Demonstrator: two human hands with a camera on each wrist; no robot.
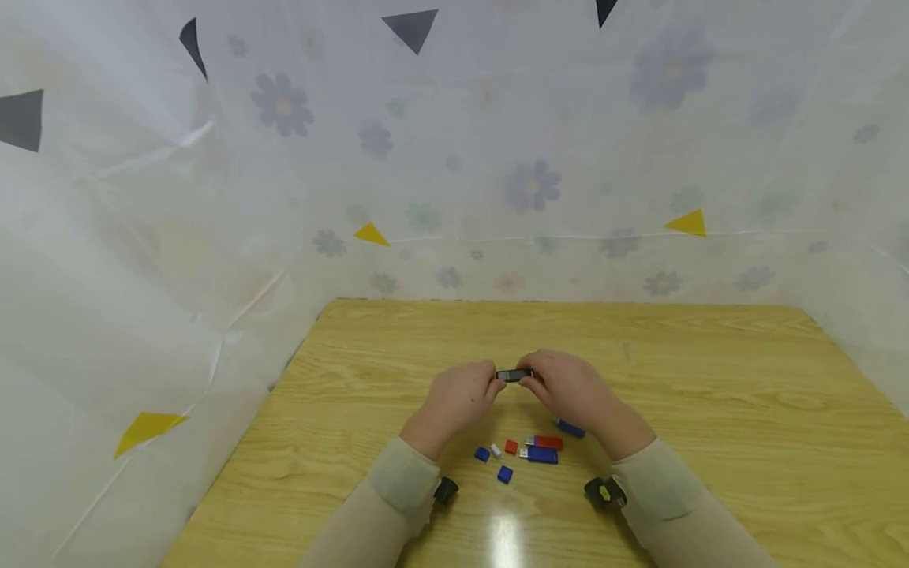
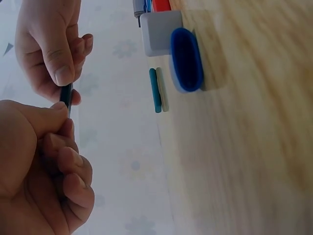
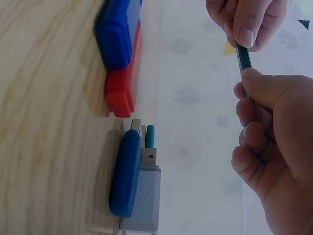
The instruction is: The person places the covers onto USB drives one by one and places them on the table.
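Left hand (image 1: 460,394) and right hand (image 1: 570,386), both mine, pinch opposite ends of a slim, dark, straight-edged stick (image 1: 514,375), which bridges them beyond the red USB stick (image 1: 548,443). Just nearer me than the red USB stick lies a smooth blue USB stick (image 1: 543,456); to its left, a small blocky red cap (image 1: 511,447), on the wood-grained counter (image 1: 319,473).

From the head, the tabletop (image 1: 682,371) is viewed forward and down, farthest off, the left hand (image 1: 458,396) placed at 6 o'clock, the right hand (image 1: 571,390) near 4. From the wrists it is seen close, low and sideways: at 3 o'clock in the left view, 9 in the right. Both hands are shared by all three, though the wrist views seem somewhat dim.
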